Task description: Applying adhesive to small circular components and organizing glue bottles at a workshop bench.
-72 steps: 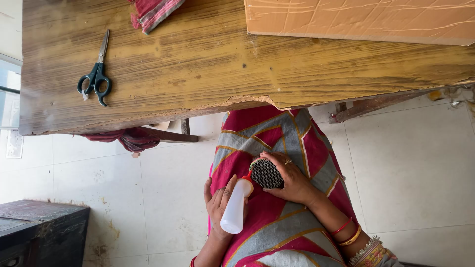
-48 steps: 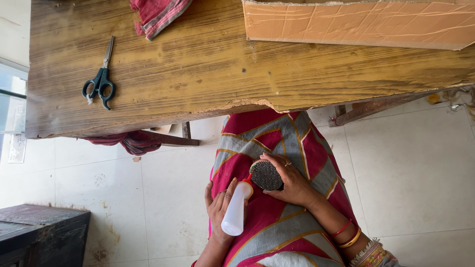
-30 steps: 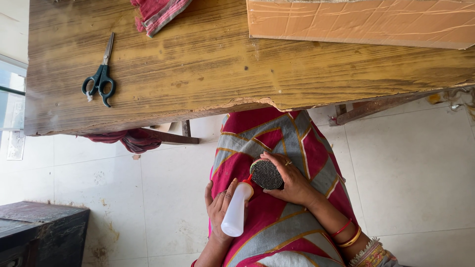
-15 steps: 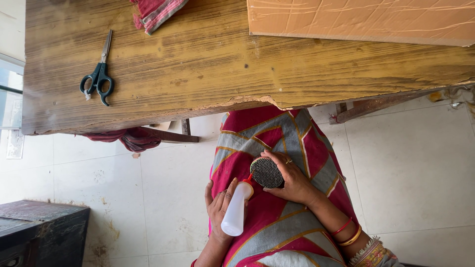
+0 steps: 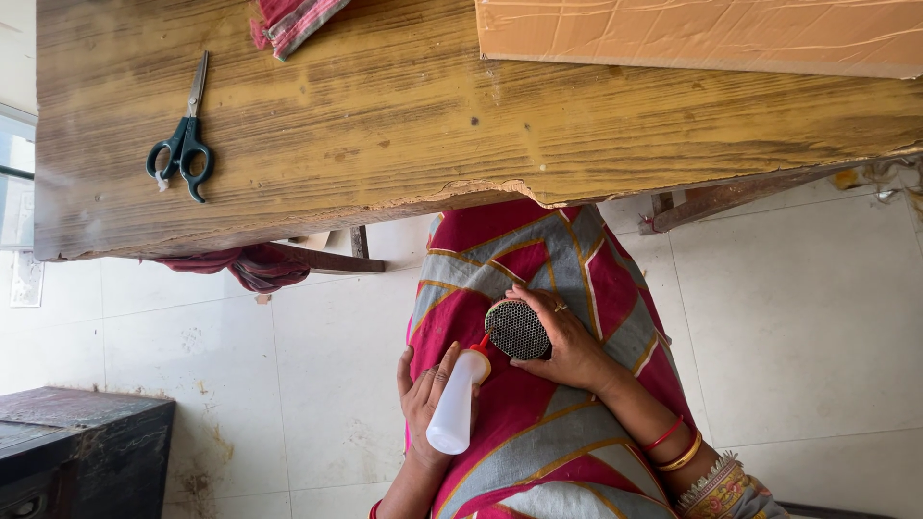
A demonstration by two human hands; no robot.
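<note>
My left hand (image 5: 426,392) holds a white squeeze bottle (image 5: 454,404) with a red nozzle, its tip touching the edge of a round dark mesh-faced piece (image 5: 516,329). My right hand (image 5: 564,334) grips that round piece from the right side, over my lap. My lap is covered by red, grey and gold patterned cloth (image 5: 538,423). Bangles sit on my right wrist.
A worn wooden table (image 5: 404,125) spans the top, its chipped edge just above my lap. Black-handled scissors (image 5: 183,144) lie on its left part. A cardboard sheet (image 5: 702,34) and a red cloth (image 5: 288,19) lie at the far edge. A dark box (image 5: 82,452) stands on the tiled floor at left.
Hands, bottle and round piece hold nearly the same pose throughout; only the camera view shifts slightly.
</note>
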